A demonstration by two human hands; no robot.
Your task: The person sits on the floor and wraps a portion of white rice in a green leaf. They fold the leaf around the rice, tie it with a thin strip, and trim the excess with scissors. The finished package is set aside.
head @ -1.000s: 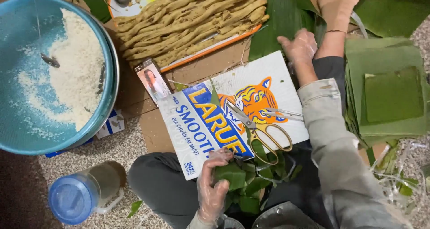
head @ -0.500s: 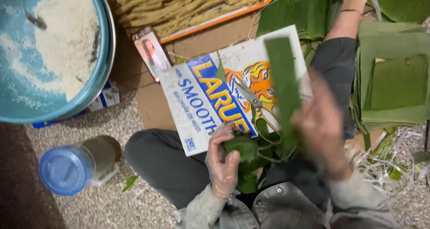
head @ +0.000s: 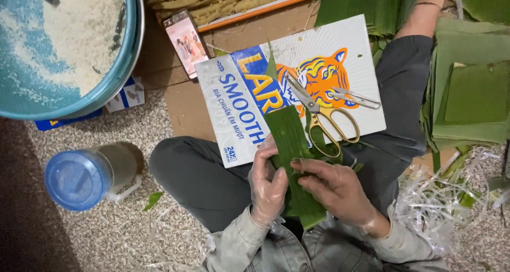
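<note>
Green leaf strip (head: 292,160) runs near-to-far between both hands; left hand (head: 267,184) and right hand (head: 334,189) each pinch its near half from their own side.

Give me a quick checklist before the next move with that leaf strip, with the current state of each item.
1. Both hands on the leaf strip: ok; left hand in a clear glove grips its left edge, right hand its right edge.
2. Strip intact: cannot tell; lower part is hidden by the hands.
3. Scissors within reach and set down: ok; they lie on the printed carton, blades apart.
4. More cut leaves at hand: ok; leaf stack lies to the right.
5. Rice available: ok; blue basin holds rice.
6. Jug lid closed: ok; blue-lidded jug is shut.
</note>
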